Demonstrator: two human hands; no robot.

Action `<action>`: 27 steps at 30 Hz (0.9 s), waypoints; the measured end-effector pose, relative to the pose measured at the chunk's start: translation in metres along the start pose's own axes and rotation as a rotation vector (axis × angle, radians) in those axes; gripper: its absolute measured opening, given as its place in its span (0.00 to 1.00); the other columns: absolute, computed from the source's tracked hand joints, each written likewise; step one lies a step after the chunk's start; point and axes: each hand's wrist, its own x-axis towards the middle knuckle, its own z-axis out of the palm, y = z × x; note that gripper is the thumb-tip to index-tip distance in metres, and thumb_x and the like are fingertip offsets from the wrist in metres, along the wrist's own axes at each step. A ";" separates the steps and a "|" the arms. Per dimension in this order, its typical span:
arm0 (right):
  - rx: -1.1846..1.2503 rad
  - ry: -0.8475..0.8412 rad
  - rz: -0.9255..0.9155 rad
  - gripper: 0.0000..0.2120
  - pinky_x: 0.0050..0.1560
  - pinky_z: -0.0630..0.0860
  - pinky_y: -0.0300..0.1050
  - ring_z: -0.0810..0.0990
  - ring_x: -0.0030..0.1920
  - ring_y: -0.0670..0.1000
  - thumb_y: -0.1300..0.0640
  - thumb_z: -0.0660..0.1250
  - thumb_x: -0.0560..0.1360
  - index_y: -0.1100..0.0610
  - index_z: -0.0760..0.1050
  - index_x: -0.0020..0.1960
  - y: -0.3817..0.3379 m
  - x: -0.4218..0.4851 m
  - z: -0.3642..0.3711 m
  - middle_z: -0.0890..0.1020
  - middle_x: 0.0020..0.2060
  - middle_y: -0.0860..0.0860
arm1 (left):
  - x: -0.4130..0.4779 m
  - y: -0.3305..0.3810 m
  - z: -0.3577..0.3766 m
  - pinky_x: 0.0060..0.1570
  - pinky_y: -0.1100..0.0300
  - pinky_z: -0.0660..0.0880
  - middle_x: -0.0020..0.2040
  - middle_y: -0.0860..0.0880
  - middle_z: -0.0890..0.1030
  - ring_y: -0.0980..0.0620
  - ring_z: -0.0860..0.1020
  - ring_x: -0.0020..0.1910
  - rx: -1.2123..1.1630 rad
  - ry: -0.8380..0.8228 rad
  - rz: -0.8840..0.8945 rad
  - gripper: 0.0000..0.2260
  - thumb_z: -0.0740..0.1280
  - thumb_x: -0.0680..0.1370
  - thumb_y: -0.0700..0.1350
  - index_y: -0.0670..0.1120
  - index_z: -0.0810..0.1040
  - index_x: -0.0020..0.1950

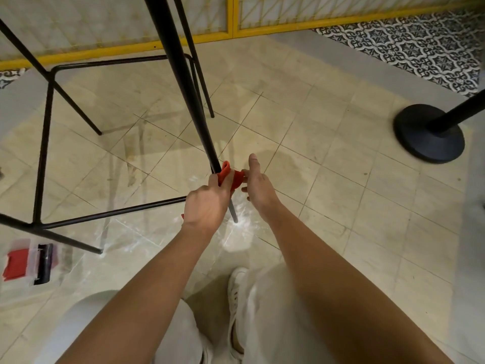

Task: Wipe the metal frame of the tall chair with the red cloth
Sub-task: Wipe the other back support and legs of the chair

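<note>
Red cloth (230,176) bunched around black chair leg (183,82) – low, near foot.

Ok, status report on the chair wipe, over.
Left hand gripping red cloth around chair leg, near its foot. Right hand open, touching cloth. Nothing blocking.

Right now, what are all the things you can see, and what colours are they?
tall chair: one, black metal frame, upper left
red cloth: one, wrapped on the near chair leg
clear box: one, red and dark contents, floor at left
stand base: one, black, round, at right
floor tiles: beige, patterned black-and-white at far right
screen: yellow-framed, at back
shoe: one, white, bottom centre
left hand: grips the cloth
right hand: fingers at the cloth's end
</note>
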 end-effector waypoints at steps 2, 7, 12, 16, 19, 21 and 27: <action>-0.012 -0.025 0.022 0.34 0.67 0.66 0.54 0.74 0.57 0.53 0.36 0.41 0.78 0.58 0.74 0.61 0.003 0.007 0.000 0.77 0.55 0.53 | -0.001 0.003 0.014 0.17 0.64 0.64 0.34 0.44 0.79 0.49 0.71 0.15 -0.034 -0.033 0.041 0.25 0.80 0.63 0.46 0.48 0.80 0.59; 0.003 -0.070 0.075 0.33 0.56 0.63 0.43 0.72 0.52 0.48 0.37 0.41 0.79 0.58 0.73 0.61 0.009 0.021 0.004 0.76 0.53 0.52 | -0.003 0.011 0.030 0.21 0.59 0.67 0.41 0.42 0.80 0.44 0.77 0.23 -0.095 -0.136 -0.003 0.23 0.74 0.71 0.44 0.47 0.75 0.65; -0.026 -0.036 0.108 0.37 0.68 0.65 0.54 0.73 0.61 0.55 0.34 0.40 0.77 0.59 0.69 0.68 0.011 0.027 0.006 0.75 0.62 0.57 | -0.004 0.016 0.033 0.32 0.55 0.69 0.55 0.43 0.77 0.43 0.81 0.39 -0.092 -0.183 -0.015 0.21 0.58 0.82 0.48 0.51 0.60 0.75; 0.011 0.023 0.002 0.33 0.67 0.67 0.57 0.75 0.60 0.56 0.36 0.42 0.78 0.57 0.74 0.62 0.009 0.025 0.001 0.78 0.58 0.57 | -0.005 0.001 0.020 0.20 0.61 0.71 0.41 0.45 0.82 0.47 0.77 0.22 -0.096 0.016 0.027 0.20 0.74 0.71 0.47 0.50 0.77 0.63; 0.063 0.039 -0.056 0.31 0.64 0.70 0.56 0.78 0.54 0.54 0.38 0.42 0.79 0.55 0.77 0.55 0.005 0.023 0.001 0.81 0.52 0.56 | -0.004 -0.014 0.015 0.19 0.61 0.70 0.39 0.45 0.82 0.48 0.76 0.20 -0.094 0.184 0.091 0.19 0.75 0.70 0.49 0.50 0.80 0.60; 0.057 0.017 -0.064 0.31 0.63 0.71 0.55 0.78 0.52 0.53 0.38 0.43 0.79 0.55 0.79 0.53 0.005 0.021 0.004 0.82 0.50 0.55 | -0.003 -0.017 0.013 0.19 0.60 0.70 0.38 0.46 0.81 0.48 0.76 0.21 -0.068 0.188 0.098 0.20 0.76 0.69 0.49 0.51 0.80 0.60; -0.010 -0.044 0.022 0.32 0.63 0.70 0.55 0.77 0.48 0.51 0.37 0.42 0.78 0.56 0.78 0.46 0.009 0.025 0.005 0.79 0.42 0.52 | 0.000 -0.009 0.029 0.19 0.66 0.64 0.37 0.48 0.80 0.51 0.74 0.20 -0.020 0.058 0.118 0.25 0.80 0.62 0.44 0.52 0.81 0.58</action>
